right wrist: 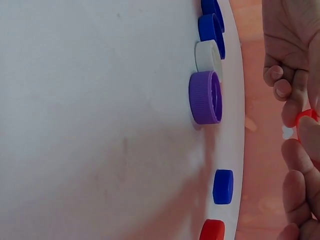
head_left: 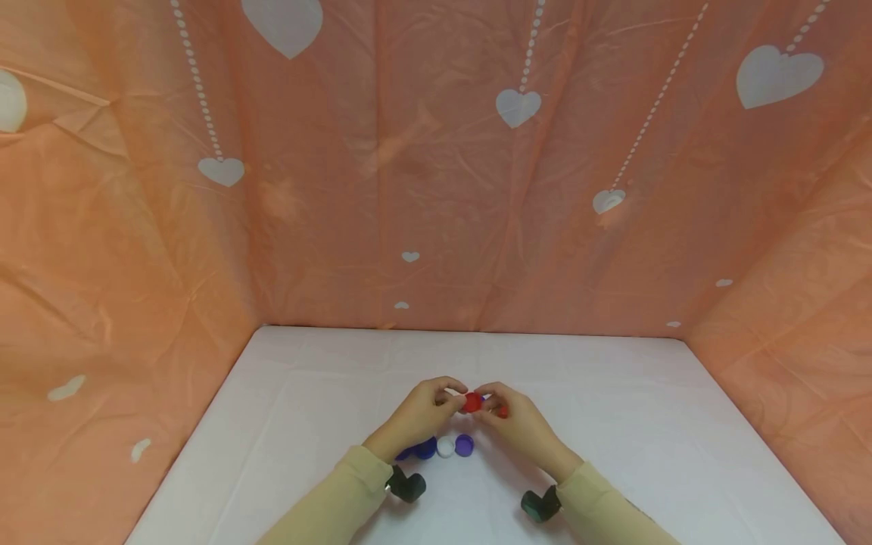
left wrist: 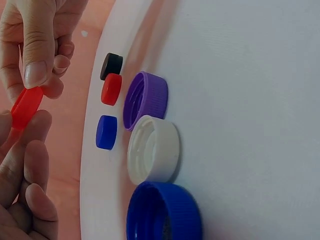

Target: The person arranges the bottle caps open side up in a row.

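Note:
A red bottle cap (head_left: 473,402) is held up between both hands, above the white table. My left hand (head_left: 424,412) pinches one side of the red cap with thumb and fingers. My right hand (head_left: 515,422) pinches its opposite side, the thumb showing on the rim of the red cap (left wrist: 27,107) in the left wrist view. In the right wrist view, fingers hide much of that cap (right wrist: 305,117). Nearer the body, a purple cap (head_left: 465,445), a white cap (head_left: 446,446) and a blue cap (head_left: 425,448) lie in a row, open sides up.
Beyond the row are a small blue cap (left wrist: 106,132), a small red cap (left wrist: 111,89) and a black cap (left wrist: 112,66). Another blue cap (right wrist: 212,7) ends the row at left, partly behind the left wrist in the head view. Orange curtain (head_left: 436,189) surrounds the table (head_left: 613,424).

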Demonstrator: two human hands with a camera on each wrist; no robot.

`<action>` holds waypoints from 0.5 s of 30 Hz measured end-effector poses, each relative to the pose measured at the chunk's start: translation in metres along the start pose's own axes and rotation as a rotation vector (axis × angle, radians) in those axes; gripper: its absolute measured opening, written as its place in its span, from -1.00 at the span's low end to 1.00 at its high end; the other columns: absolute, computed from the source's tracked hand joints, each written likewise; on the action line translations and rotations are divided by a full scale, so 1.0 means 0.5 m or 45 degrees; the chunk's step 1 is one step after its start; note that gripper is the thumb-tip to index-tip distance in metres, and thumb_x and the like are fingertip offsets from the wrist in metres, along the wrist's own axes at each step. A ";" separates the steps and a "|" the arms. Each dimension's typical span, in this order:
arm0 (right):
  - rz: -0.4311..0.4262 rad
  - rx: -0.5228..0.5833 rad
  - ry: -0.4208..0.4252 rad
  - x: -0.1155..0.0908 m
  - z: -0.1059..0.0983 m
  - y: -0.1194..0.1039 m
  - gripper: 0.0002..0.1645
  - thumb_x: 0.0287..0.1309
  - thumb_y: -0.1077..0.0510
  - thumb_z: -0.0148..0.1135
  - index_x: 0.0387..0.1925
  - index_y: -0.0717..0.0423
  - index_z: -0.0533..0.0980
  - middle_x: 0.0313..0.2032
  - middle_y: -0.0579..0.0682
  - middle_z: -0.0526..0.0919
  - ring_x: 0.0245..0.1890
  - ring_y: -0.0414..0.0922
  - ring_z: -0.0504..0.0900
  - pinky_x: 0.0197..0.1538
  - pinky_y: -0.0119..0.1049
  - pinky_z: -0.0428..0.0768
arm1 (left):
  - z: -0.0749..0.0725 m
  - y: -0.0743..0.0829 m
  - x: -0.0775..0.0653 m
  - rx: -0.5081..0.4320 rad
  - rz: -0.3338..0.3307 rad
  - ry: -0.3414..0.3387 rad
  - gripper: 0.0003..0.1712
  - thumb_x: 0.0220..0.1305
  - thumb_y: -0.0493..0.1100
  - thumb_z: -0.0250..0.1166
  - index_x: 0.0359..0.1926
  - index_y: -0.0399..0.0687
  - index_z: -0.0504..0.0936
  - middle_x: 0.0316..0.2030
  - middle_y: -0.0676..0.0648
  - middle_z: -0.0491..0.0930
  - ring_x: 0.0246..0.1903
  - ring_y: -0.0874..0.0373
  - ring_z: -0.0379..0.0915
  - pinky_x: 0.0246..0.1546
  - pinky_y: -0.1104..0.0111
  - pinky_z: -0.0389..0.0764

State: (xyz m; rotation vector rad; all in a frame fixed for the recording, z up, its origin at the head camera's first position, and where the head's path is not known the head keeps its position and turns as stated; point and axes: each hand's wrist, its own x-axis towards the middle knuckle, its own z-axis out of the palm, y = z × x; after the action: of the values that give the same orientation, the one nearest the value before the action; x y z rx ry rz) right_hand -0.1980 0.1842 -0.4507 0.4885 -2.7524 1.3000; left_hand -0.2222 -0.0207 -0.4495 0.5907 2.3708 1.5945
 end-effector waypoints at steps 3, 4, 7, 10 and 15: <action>-0.011 -0.010 -0.009 -0.002 0.000 0.004 -0.68 0.15 0.19 0.36 -0.04 -0.02 0.54 -0.36 -0.22 0.61 -0.31 -0.22 0.59 -0.18 -0.30 0.56 | 0.003 -0.002 0.000 0.001 0.003 -0.015 -0.79 0.38 -0.07 0.21 -0.06 -0.01 0.61 -0.32 -0.06 0.70 -0.34 -0.06 0.58 -0.45 0.36 0.49; -0.011 -0.015 -0.014 -0.003 0.000 0.005 -0.69 0.16 0.18 0.35 -0.04 -0.03 0.54 -0.36 -0.23 0.61 -0.30 -0.22 0.60 -0.18 -0.30 0.57 | 0.004 -0.003 0.000 0.011 0.010 -0.020 -0.80 0.36 -0.07 0.23 -0.07 -0.02 0.62 -0.32 -0.06 0.70 -0.33 -0.04 0.59 -0.42 0.36 0.50; -0.011 -0.033 -0.026 -0.007 -0.001 0.009 -0.70 0.18 0.15 0.34 -0.04 -0.04 0.55 -0.36 -0.23 0.61 -0.26 -0.19 0.61 -0.17 -0.28 0.57 | 0.009 -0.005 0.000 0.037 0.017 -0.035 -0.81 0.32 -0.10 0.27 -0.10 -0.02 0.64 -0.35 -0.04 0.70 -0.30 0.05 0.60 -0.32 0.35 0.52; -0.008 -0.050 -0.042 -0.010 -0.003 0.014 -0.71 0.20 0.11 0.32 -0.03 -0.02 0.55 -0.37 -0.23 0.62 -0.25 -0.18 0.60 -0.17 -0.27 0.56 | 0.015 -0.007 0.000 0.056 0.022 -0.053 -0.78 0.24 -0.15 0.34 -0.09 -0.04 0.64 -0.38 -0.01 0.69 -0.32 0.12 0.60 -0.27 0.34 0.53; 0.013 -0.063 -0.094 -0.015 -0.006 0.019 -0.68 0.19 0.02 0.31 -0.04 0.02 0.56 -0.39 -0.26 0.62 -0.29 -0.22 0.58 -0.20 -0.27 0.52 | 0.028 -0.013 0.000 0.090 0.015 -0.054 -0.71 0.14 -0.13 0.43 -0.10 -0.03 0.65 -0.43 0.11 0.65 -0.40 0.21 0.58 -0.35 0.39 0.55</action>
State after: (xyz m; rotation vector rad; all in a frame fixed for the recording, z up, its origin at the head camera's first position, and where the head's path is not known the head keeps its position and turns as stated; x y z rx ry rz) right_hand -0.1939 0.1944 -0.4573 0.5297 -2.8428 1.2376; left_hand -0.2182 -0.0113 -0.4608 0.6468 2.4049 1.4932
